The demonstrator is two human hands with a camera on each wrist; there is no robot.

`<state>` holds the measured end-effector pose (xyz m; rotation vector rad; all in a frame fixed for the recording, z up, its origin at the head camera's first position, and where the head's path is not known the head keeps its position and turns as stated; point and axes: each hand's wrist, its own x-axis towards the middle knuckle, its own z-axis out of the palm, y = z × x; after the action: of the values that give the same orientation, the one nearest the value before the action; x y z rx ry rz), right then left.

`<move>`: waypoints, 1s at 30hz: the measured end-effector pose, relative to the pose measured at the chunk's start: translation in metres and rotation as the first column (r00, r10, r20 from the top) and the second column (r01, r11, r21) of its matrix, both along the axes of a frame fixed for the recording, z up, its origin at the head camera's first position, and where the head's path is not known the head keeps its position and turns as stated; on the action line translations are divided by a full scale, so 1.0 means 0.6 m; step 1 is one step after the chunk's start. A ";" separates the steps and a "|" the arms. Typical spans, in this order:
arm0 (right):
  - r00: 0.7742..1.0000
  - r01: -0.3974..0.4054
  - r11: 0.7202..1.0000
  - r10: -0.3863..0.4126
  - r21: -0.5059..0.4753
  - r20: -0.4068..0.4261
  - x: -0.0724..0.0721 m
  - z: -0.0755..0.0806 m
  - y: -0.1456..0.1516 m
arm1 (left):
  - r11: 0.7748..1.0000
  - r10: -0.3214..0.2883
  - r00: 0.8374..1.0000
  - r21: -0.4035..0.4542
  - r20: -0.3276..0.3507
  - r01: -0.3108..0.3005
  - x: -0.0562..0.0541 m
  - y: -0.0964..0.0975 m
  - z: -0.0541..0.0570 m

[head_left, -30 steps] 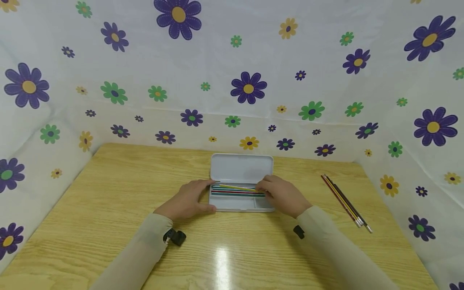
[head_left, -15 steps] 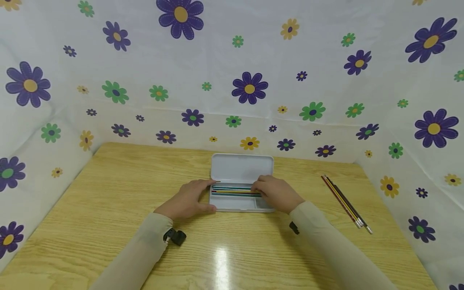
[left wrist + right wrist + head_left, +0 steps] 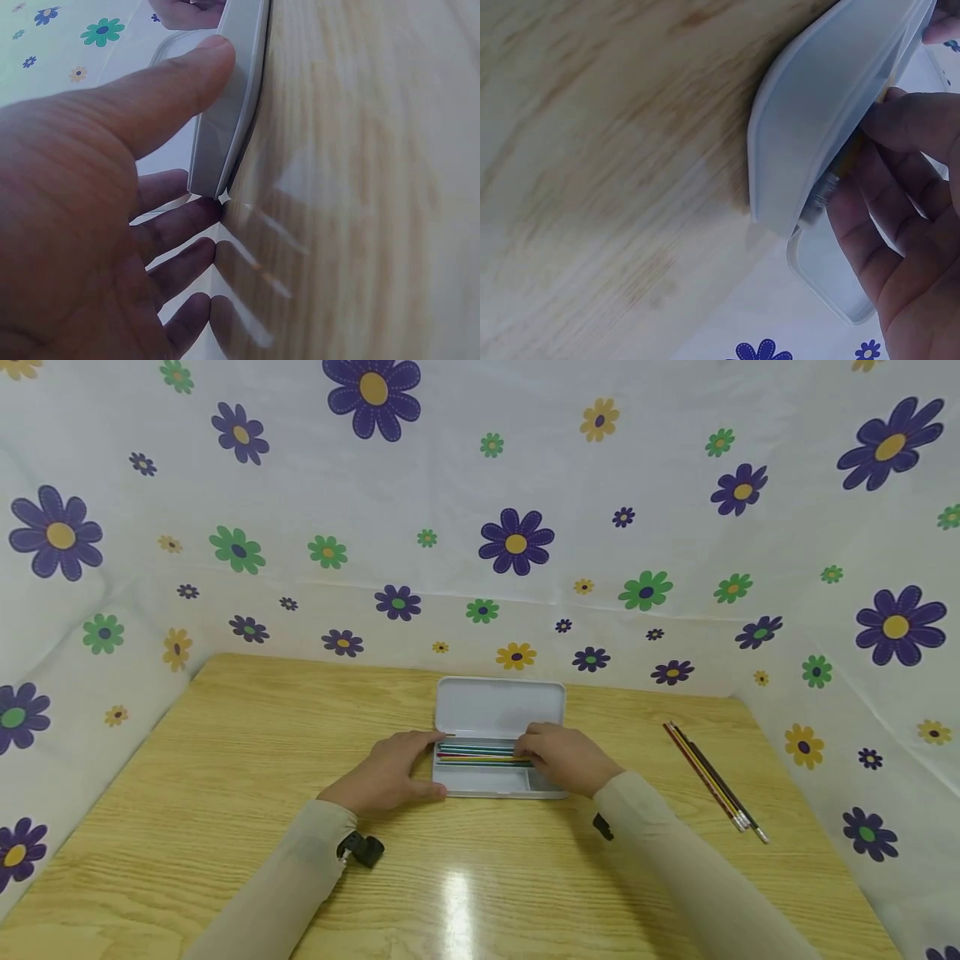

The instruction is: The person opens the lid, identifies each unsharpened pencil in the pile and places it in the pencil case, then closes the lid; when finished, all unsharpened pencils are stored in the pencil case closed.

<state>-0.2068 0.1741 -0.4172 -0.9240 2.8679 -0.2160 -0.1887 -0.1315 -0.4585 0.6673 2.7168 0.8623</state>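
A pale grey pencil case (image 3: 480, 782) lies on the table with its lid (image 3: 500, 706) raised. Several pencils (image 3: 480, 749), mostly green, lie lengthwise in its rear compartment. My left hand (image 3: 382, 772) rests at the case's left end, thumb against the front wall and the other fingers extended by the end, as the left wrist view shows. My right hand (image 3: 567, 757) reaches into the right part of the case. In the right wrist view, its thumb and fingers pinch a yellow pencil (image 3: 847, 155) near its metal eraser end, inside the case; the fingers partly hide it.
More pencils (image 3: 708, 777), dark red, yellow and black, lie side by side on the wooden table (image 3: 315, 710) at the right. White flowered cloth (image 3: 420, 510) stands behind the table and along both sides. The case's front compartment has a divider near its right end.
My right hand has moved a little left and lowered the yellow pencil, which slanted over the others and now lies along them in the case. My left hand has stayed in place.
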 end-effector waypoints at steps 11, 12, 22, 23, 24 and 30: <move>1.000 0.009 1.000 -0.009 -0.003 0.017 0.001 -0.001 -0.005 | 1.000 -0.009 1.000 0.002 -0.010 0.009 -0.001 0.000 -0.002; 1.000 0.004 1.000 -0.004 -0.006 0.010 0.001 -0.002 -0.004 | 1.000 -0.008 1.000 0.002 -0.009 0.008 0.000 0.000 -0.001; 0.991 -0.014 1.000 0.013 -0.004 -0.130 0.033 0.001 0.058 | 1.000 -0.008 1.000 0.002 -0.005 0.008 0.000 0.002 0.002; 0.989 -0.005 1.000 0.004 -0.002 -0.145 0.038 0.002 0.070 | 1.000 -0.007 1.000 0.002 -0.005 0.007 0.000 0.002 0.002; 0.988 0.012 1.000 -0.012 -0.003 -0.156 0.043 0.003 0.082 | 1.000 -0.006 1.000 0.003 -0.005 0.006 0.000 0.002 0.002; 0.976 0.104 0.994 -0.106 -0.019 -0.188 0.070 0.004 0.175 | 1.000 -0.007 1.000 0.010 -0.003 0.007 0.001 0.000 -0.001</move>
<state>-0.1646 0.2788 -0.4150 -0.8377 3.0964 -0.1587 -0.1883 -0.1317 -0.4588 0.6801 2.7126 0.8744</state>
